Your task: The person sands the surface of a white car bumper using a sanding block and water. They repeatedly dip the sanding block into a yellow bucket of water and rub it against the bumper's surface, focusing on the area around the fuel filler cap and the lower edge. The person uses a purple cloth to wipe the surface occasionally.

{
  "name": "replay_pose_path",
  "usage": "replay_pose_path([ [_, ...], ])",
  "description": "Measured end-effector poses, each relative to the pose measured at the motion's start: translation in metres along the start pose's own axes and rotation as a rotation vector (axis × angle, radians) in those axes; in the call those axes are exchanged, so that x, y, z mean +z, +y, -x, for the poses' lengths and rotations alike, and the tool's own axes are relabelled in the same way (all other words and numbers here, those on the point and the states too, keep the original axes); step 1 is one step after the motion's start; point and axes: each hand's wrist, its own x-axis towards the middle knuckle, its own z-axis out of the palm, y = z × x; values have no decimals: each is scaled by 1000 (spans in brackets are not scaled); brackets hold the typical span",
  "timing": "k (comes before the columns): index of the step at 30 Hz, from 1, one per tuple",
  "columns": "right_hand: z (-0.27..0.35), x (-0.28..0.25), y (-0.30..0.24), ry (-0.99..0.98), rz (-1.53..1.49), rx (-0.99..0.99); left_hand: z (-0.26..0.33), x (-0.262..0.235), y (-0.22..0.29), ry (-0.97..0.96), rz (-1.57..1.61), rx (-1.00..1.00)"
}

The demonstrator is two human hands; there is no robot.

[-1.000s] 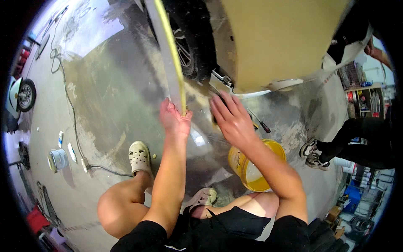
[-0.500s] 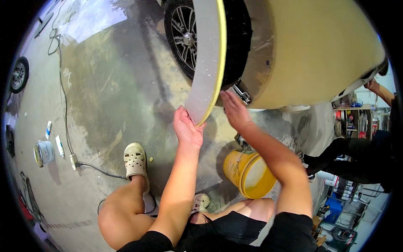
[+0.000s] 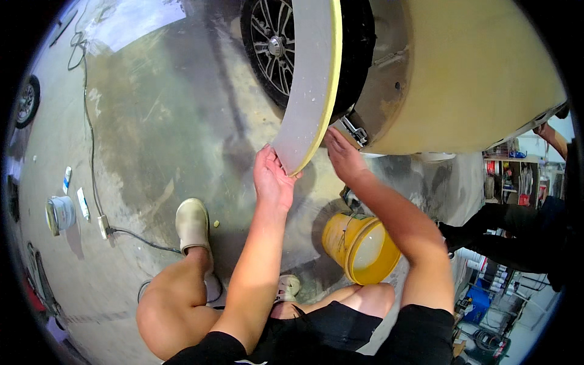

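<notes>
A curved grey panel [image 3: 310,85] with a yellow edge arcs down in front of a wheel [image 3: 275,47]. Around its lower end my left hand [image 3: 274,182] is closed, palm up, with the fingertips behind the panel. My right hand [image 3: 347,157] is beside the yellow edge, fingers stretched out and close together, with the fingertips near the panel's back side. I see nothing held in it, though its palm side is partly hidden. Just beyond those fingers shows a small metal bracket [image 3: 354,131] below the tyre.
A large yellowish vehicle body [image 3: 474,79] fills the upper right. Below my right forearm a yellow bucket [image 3: 350,248] holds pale liquid. Left are a small tub [image 3: 62,213], two tubes and a cable [image 3: 91,134]. Another person [image 3: 517,234] is at far right.
The view has shifted slightly, so the panel and wheel appear a little farther right. My left hand keeps its hold; my right hand has moved slightly along the panel's edge.
</notes>
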Motion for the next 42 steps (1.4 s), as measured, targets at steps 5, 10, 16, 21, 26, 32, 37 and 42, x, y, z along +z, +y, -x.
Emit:
replay_pose_path([
  [5,34,-20,22,128,1,9,-4,-5,8,26,-9,26],
  [10,-34,41,-36,-235,122,-160,2,-1,-3,-44,8,-33],
  [16,8,-11,1,-89,-44,-121,-5,-5,8,-26,-60,6],
  [21,65,-17,23,94,-73,-7,-7,0,8,-10,-83,-15],
  [26,2,16,-24,-212,30,-164,-7,3,-6,-48,-68,-70],
  [32,3,12,-25,-185,80,-134,-8,0,1,-40,-50,-53],
  [37,46,-27,20,34,-77,-27,-11,-9,12,-46,-83,-43],
  [42,-30,5,-25,-148,9,-55,-3,-6,13,-44,-61,-73],
])
